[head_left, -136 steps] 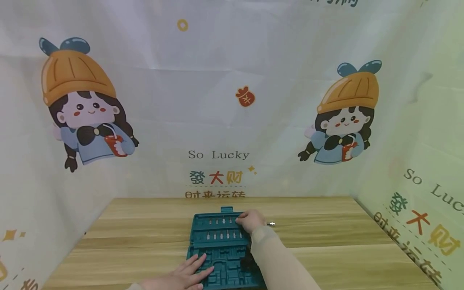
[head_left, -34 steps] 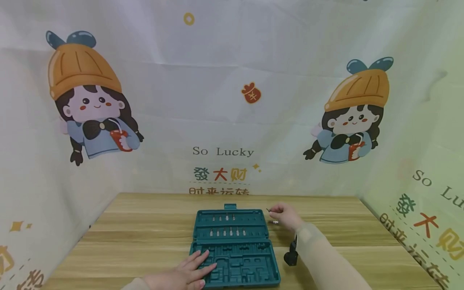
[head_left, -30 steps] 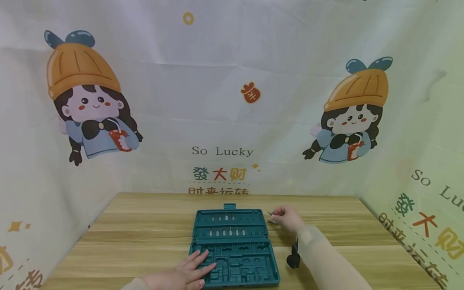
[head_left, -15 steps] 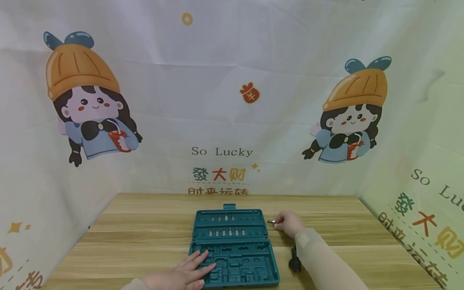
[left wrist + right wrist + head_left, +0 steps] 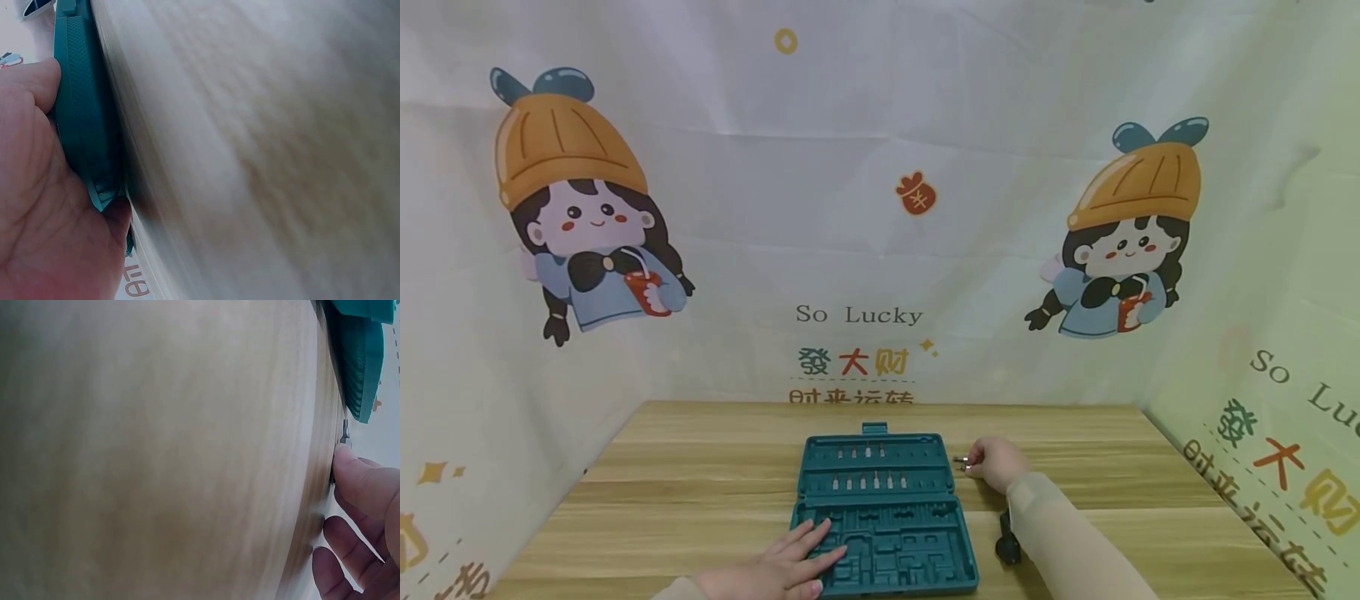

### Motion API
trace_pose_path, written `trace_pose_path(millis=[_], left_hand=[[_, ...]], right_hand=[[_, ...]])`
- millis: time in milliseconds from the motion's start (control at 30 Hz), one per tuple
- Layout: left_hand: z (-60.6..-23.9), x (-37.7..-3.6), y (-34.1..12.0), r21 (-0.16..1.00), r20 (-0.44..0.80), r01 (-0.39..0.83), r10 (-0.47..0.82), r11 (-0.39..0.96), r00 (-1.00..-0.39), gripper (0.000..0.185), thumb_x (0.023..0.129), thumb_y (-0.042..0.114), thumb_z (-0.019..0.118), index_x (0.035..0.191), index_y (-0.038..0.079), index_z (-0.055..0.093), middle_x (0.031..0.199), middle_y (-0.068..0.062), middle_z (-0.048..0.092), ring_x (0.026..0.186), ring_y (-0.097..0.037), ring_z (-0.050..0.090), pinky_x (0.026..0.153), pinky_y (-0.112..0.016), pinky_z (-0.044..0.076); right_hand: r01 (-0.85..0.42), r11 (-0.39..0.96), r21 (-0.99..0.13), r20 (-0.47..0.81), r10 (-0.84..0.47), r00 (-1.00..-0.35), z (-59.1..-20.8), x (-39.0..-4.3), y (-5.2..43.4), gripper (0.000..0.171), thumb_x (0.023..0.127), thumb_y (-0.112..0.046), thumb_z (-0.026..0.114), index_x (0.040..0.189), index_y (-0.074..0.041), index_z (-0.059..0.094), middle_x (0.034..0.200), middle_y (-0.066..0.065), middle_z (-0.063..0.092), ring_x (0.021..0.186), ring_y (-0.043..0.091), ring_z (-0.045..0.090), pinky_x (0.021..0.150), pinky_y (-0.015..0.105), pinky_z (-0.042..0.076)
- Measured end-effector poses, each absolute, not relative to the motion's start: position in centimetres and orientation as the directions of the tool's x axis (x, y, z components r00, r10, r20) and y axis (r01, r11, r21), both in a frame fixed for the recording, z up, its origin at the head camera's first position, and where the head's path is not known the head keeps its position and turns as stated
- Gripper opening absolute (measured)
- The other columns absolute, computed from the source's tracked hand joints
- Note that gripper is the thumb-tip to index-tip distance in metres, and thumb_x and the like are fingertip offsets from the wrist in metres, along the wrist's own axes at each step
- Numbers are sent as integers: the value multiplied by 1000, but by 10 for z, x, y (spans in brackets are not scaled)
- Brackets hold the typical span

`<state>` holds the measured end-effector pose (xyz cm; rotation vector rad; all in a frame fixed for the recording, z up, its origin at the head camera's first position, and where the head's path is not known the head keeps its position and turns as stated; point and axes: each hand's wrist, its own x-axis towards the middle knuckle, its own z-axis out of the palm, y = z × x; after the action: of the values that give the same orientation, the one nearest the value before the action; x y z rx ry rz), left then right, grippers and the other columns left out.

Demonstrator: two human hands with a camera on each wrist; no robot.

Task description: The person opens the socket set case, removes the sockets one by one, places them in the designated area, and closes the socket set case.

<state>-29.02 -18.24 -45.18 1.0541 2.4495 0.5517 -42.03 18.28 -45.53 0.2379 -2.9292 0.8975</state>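
Observation:
A teal plastic bit case (image 5: 887,547) lies unfolded on the wooden table, screwdriver bits (image 5: 863,482) standing in two rows in its lid. My left hand (image 5: 775,571) rests with spread fingers on the case's near left part; in the left wrist view its palm is against the case's side (image 5: 84,112). Right of the lid, my right hand (image 5: 997,463) is low at the table, thumb and finger pinching a small metal screwdriver bit (image 5: 345,432) whose tip points at the case. Another small metal bit (image 5: 964,468) shows just below the fingertips in the head view.
Under the right forearm hangs a black wrist camera (image 5: 1008,546), close to the case's right edge. The wooden table (image 5: 700,467) ends at a printed cloth backdrop (image 5: 722,250) behind and at the sides. The case's latch (image 5: 875,427) sticks out at the back.
From the lid's upper right, my right hand has moved right with a thin bit, then come down to the table beside the case. The left hand stays on the case.

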Motion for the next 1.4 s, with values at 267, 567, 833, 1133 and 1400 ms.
trace_pose_path(millis=[267,567,833,1133,1400], left_hand=[[-455,-291,-184,496,-209,594,751,633,-627,51,107,35,31,155,19,23,159,-20,10,144,-43,7,107,-59,24],[-455,-291,-184,515,-214,580,750,631,-626,51,107,35,30,155,19,23,159,-20,10,144,-43,6,108,-59,23],[-461,-296,-187,525,-215,588,764,615,-608,51,107,37,28,156,24,19,160,-15,5,145,-38,2,108,-59,23],[-480,-307,-193,528,-186,610,782,591,-595,51,105,45,27,155,33,18,161,-10,6,145,-39,4,106,-59,26],[-516,-329,-203,520,-166,633,794,574,-584,61,99,63,15,154,38,15,161,-4,2,146,-35,1,106,-60,26]], right_hand=[[-167,805,-569,92,-140,-986,-456,-421,184,16,79,-6,77,75,-10,62,75,-1,58,70,16,50,66,33,41],[-171,765,-621,95,-144,-985,-447,-420,184,13,80,-4,76,78,-7,63,77,1,59,71,18,51,64,33,43],[-193,730,-656,107,-163,-981,-420,-422,157,9,87,-12,71,93,-6,68,89,3,64,82,19,59,74,40,49],[-204,622,-756,130,-163,-978,-413,-423,113,18,89,-16,70,102,-4,70,99,7,67,90,23,62,78,43,50],[-196,551,-811,130,-156,-979,-425,-427,83,19,89,-14,70,103,-2,70,98,7,66,88,23,61,77,44,50]])
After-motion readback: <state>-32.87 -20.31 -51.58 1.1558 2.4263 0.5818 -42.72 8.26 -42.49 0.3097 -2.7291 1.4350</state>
